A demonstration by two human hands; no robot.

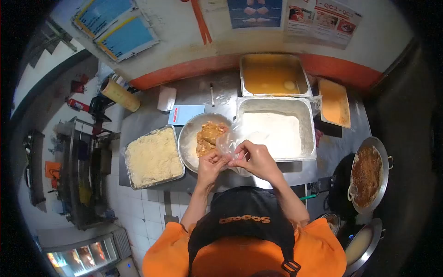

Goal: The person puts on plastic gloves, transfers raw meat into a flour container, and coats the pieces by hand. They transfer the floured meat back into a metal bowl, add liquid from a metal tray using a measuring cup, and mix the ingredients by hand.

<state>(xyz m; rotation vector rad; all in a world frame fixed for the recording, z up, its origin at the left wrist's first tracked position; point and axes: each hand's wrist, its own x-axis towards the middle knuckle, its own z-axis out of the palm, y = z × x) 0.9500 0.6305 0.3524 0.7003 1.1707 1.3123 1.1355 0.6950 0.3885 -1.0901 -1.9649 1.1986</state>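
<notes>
My left hand (213,165) and my right hand (254,159) are close together, pinching the edge of a clear plastic bag (227,142). The bag hangs over the near right rim of a round metal bowl (188,138). Inside the bowl lie pieces of brown, marinated meat (210,136). Right of the bowl, behind my right hand, is a deep metal pan of white flour (274,129). To the left of my left hand stands a tray of pale yellow crumbly coating (154,157).
At the back sits a metal pan of orange-brown liquid (274,78), beside an orange container (334,102). A blue booklet (185,114) and a pen (212,94) lie behind the bowl. Woks, one with dark brown oil (367,177), stand at the right. A plastic-wrap roll (120,94) is at the left.
</notes>
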